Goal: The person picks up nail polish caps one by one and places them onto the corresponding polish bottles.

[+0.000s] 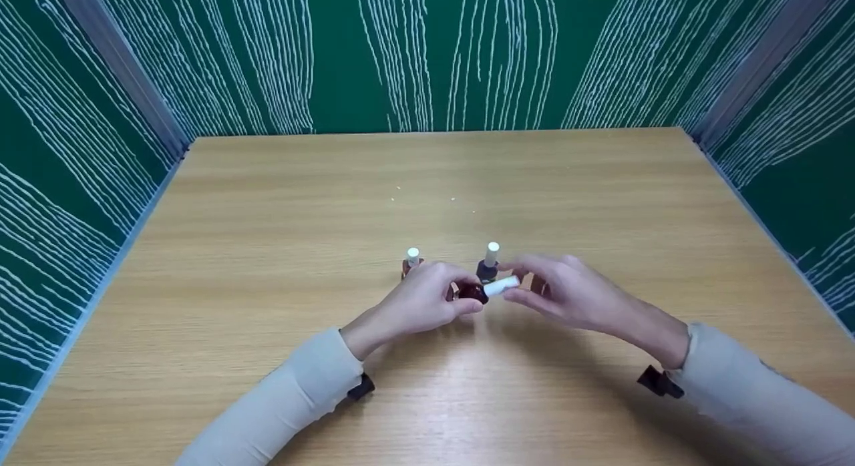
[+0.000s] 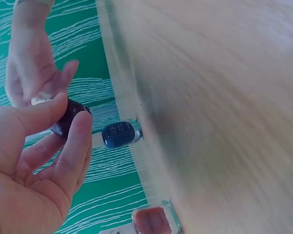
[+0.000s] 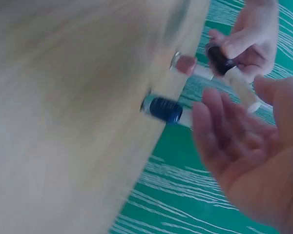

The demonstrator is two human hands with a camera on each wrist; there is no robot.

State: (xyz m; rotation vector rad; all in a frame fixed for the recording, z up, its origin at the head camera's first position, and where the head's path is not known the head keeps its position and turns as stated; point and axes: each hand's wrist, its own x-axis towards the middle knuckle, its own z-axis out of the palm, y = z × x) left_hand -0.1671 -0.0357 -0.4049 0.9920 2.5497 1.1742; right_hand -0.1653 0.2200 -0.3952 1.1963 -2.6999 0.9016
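Between its thumb and fingers, my left hand [image 1: 431,296] pinches a dark red nail polish bottle [image 1: 473,293], tilted so its white cap [image 1: 501,286] points right. My right hand [image 1: 568,289] is beside that cap, fingers loosely bent; in the right wrist view a gap shows between the fingers and the cap. Behind the hands a dark blue nail polish bottle [image 2: 119,134] with a white cap stands upright on the table. An orange-pink nail polish bottle [image 2: 153,220], also white-capped, stands to the left, partly hidden by my left hand in the head view.
The wooden table [image 1: 300,205] carries a few tiny white specks [image 1: 453,199] beyond the bottles. Green walls [image 1: 347,65] with white wavy lines enclose its far side and both flanks.
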